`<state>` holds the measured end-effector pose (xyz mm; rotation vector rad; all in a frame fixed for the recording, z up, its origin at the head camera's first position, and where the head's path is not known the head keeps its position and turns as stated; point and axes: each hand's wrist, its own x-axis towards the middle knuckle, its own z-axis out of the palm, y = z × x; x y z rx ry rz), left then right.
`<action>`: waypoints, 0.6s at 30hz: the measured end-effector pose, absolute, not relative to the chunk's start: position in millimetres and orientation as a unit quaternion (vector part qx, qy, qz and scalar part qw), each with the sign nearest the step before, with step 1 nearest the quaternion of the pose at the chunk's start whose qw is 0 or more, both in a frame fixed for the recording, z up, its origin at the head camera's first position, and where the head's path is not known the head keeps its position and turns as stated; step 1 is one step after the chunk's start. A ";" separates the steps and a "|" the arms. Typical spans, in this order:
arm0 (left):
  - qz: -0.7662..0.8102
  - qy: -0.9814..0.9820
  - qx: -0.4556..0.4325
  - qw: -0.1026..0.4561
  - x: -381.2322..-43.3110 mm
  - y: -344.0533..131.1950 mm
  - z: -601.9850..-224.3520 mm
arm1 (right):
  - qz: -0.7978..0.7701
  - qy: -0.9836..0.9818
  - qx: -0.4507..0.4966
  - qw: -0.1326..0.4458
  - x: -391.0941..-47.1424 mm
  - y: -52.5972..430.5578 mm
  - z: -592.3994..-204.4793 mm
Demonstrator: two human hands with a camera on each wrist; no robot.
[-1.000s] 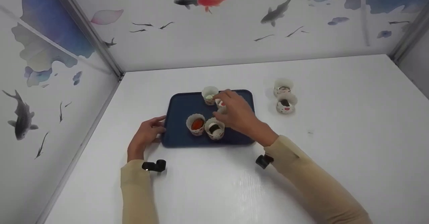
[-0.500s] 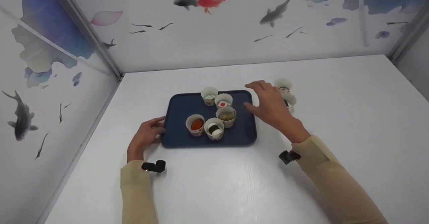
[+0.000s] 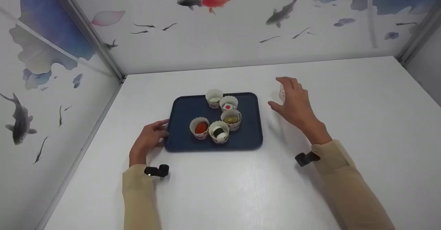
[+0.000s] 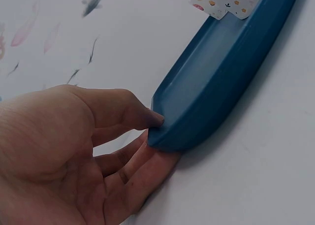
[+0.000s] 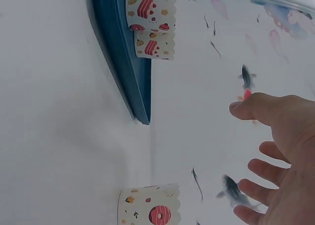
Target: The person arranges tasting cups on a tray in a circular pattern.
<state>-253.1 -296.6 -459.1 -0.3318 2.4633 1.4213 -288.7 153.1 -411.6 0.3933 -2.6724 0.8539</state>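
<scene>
My left hand (image 3: pixel 149 137) pinches the left rim of the dark blue tray (image 3: pixel 179 111). In the left wrist view its thumb lies over the rim and its fingers are under it. Several scalloped paper cups stand on the tray: one holds an orange-topped piece (image 3: pixel 201 127), another a white piece with a black band (image 3: pixel 218 132). My right hand (image 3: pixel 297 104) hovers right of the tray, thumb and fingers spread, holding nothing. It mostly hides a patterned paper cup (image 3: pixel 282 93). In the right wrist view a donut-print paper cup (image 5: pixel 147 208) stands apart from the fingers.
A white table (image 3: pixel 220 188) lies under everything. White panels printed with fish (image 3: pixel 282 13) enclose it at the back and sides. On the tray, a paper cup (image 3: pixel 214 98) stands by the back rim.
My right hand has moved right, off the cups on the tray, to over the cups on the table, covering them from view. The left hand has stayed on the tray rim.
</scene>
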 end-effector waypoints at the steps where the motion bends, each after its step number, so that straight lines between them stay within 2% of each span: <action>1: 0.493 0.852 -0.114 0.139 -253.1 -296.4 -459.4 | 0.303 -0.933 0.130 0.143 -289.9 156.7 -411.5; 10: 0.498 0.848 -0.115 0.138 -252.8 -296.5 -459.5 | 0.378 -0.921 0.066 0.065 -300.1 193.1 -414.0; 18: 0.500 0.846 -0.119 0.141 -253.8 -296.7 -461.1 | 0.385 -0.922 0.034 0.008 -308.9 204.8 -425.2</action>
